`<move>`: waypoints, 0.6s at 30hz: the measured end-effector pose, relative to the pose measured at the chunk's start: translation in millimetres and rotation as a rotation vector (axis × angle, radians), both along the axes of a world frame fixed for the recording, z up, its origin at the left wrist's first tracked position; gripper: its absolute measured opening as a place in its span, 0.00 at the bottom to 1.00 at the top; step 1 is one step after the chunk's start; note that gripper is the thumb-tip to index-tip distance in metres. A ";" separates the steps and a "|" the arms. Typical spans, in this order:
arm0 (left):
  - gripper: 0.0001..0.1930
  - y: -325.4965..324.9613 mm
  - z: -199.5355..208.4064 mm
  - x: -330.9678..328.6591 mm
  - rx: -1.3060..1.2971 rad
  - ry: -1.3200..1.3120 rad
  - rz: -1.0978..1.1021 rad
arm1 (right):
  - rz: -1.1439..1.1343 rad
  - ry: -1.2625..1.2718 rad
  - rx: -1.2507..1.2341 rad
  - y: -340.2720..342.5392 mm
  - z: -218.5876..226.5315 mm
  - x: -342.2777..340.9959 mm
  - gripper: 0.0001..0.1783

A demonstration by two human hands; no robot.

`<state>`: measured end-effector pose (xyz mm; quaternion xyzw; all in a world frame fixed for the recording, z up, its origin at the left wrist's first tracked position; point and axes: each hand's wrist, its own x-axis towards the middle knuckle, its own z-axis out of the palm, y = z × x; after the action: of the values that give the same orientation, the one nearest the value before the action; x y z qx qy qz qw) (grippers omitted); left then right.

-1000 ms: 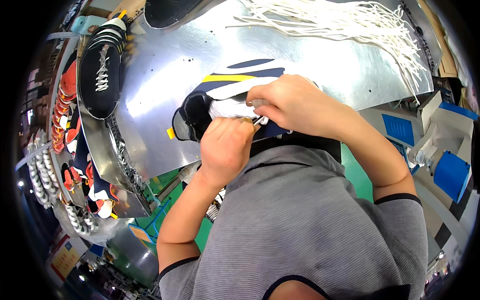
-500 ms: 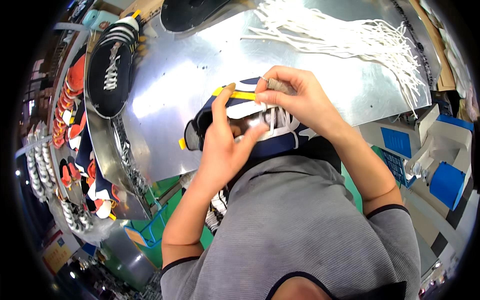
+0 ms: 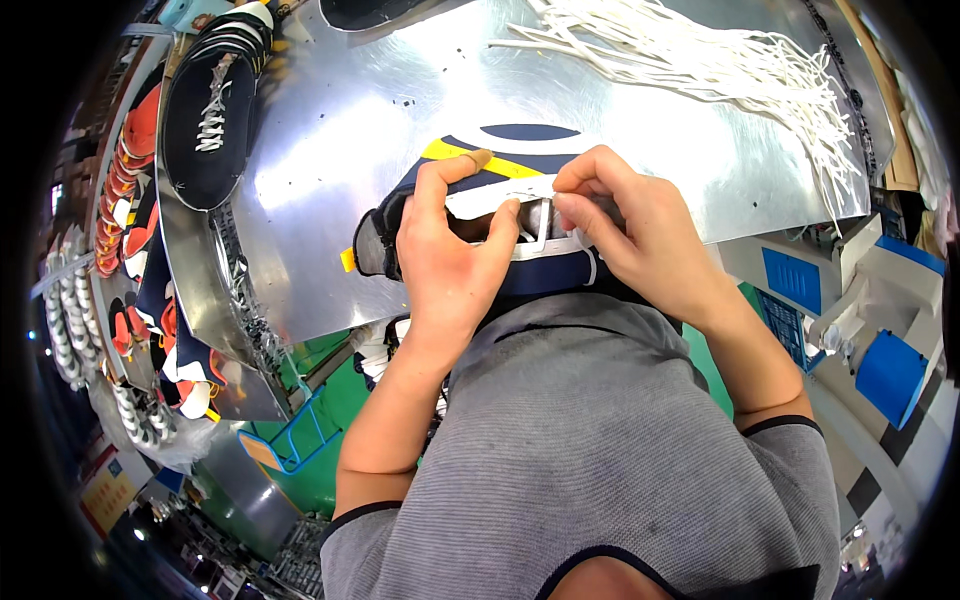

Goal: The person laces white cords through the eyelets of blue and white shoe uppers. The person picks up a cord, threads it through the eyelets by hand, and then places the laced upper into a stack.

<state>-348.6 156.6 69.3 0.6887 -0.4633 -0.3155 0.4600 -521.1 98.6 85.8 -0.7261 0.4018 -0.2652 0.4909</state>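
Observation:
A navy shoe upper point(image 3: 545, 275) with white and yellow trim lies at the table's near edge, against my grey shirt. My left hand point(image 3: 448, 245) grips it round the opening, fingers on the yellow strip point(image 3: 515, 168) and thumb on the near side. White shoelace point(image 3: 543, 228) crosses the opening beside that thumb. My right hand point(image 3: 640, 225) is closed in a pinch at the white eyelet edge point(image 3: 500, 197), right of my left hand. What its fingertips hold is hidden.
A bundle of white laces point(image 3: 700, 70) spreads across the far right of the metal table point(image 3: 330, 240). Black laced uppers point(image 3: 207, 135) are stacked at the left edge. Red and white shoe parts point(image 3: 140, 130) hang beyond it. A white and blue machine point(image 3: 850, 310) stands right.
The upper has tilted, and more of its navy and white far side shows. My right hand has shifted slightly right and down. The small greyish handle seen in its fingers is now hidden.

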 end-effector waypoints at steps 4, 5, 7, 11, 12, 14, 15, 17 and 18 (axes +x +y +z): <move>0.20 0.6 -4.4 1.5 -0.047 -0.070 -0.022 | -0.009 0.038 -0.068 -2.4 -2.7 0.0 0.06; 0.20 1.1 -5.0 1.6 -0.046 -0.066 -0.019 | -0.010 0.065 -0.086 -2.3 -3.4 1.0 0.06; 0.20 1.5 -5.5 1.4 -0.047 -0.063 -0.015 | -0.010 0.091 -0.107 -2.8 -4.6 1.6 0.06; 0.20 1.9 -6.1 1.6 -0.063 -0.025 -0.032 | 0.016 0.134 -0.170 -4.8 -8.6 2.8 0.07; 0.20 1.9 -7.1 2.0 -0.067 0.070 -0.033 | 0.034 0.134 -0.215 -5.9 -10.4 3.1 0.08; 0.19 2.9 -5.2 9.6 -0.010 0.116 -0.051 | 0.067 0.171 -0.238 -10.8 -8.2 0.9 0.08; 0.19 3.2 -3.5 10.2 0.003 0.147 -0.057 | 0.106 0.204 -0.260 -12.5 -7.0 0.4 0.09; 0.18 3.7 -2.9 10.1 0.021 0.179 -0.065 | 0.109 0.209 -0.268 -13.5 -7.3 0.7 0.09; 0.18 2.9 -3.8 9.8 -0.014 0.204 -0.050 | 0.115 0.213 -0.278 -13.8 -7.2 0.9 0.10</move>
<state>-338.8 159.5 65.5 0.6381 -0.4334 -0.3921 0.5013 -520.2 84.8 78.6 -0.8327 0.3690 -0.2113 0.3548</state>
